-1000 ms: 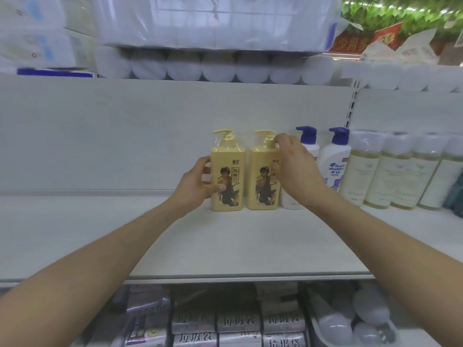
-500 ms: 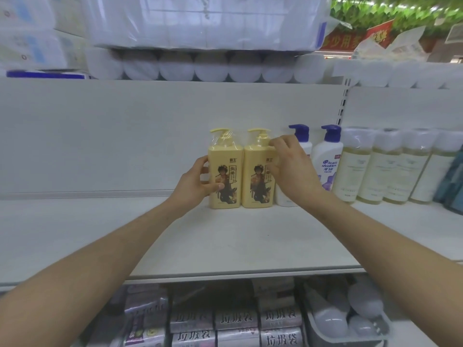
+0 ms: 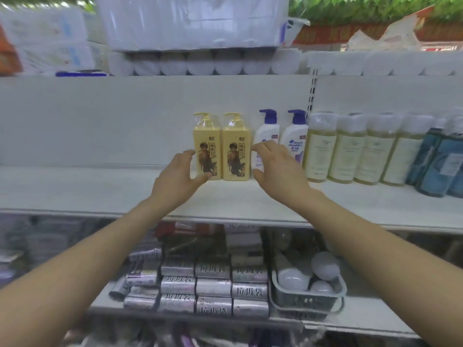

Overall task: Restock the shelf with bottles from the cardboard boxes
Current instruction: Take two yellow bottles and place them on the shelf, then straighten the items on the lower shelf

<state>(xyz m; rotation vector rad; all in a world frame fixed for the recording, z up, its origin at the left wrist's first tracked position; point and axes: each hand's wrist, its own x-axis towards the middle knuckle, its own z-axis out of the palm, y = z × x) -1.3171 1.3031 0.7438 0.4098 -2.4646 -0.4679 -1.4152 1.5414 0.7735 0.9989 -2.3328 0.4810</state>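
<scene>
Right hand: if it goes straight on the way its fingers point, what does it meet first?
Probably the right yellow bottle: the right hand is open, fingertips aimed left at that bottle's side, just short of it. Depth is unclear; the white bottle behind the hand could come first.

Pale shelf point(image 3: 75, 189), white back panel point(image 3: 125, 121). Slotted upright point(image 3: 312, 93) between bays. Toilet-paper packs point(image 3: 195, 21) stacked above. Green leaf garland point(image 3: 363, 6) top right. Grey basket point(image 3: 308, 300) of bulbs point(image 3: 325, 265) below.

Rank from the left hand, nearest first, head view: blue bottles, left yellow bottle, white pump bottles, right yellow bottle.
1. left yellow bottle, right beside the left hand.
2. right yellow bottle, next right.
3. white pump bottles, further right.
4. blue bottles, far right.
</scene>
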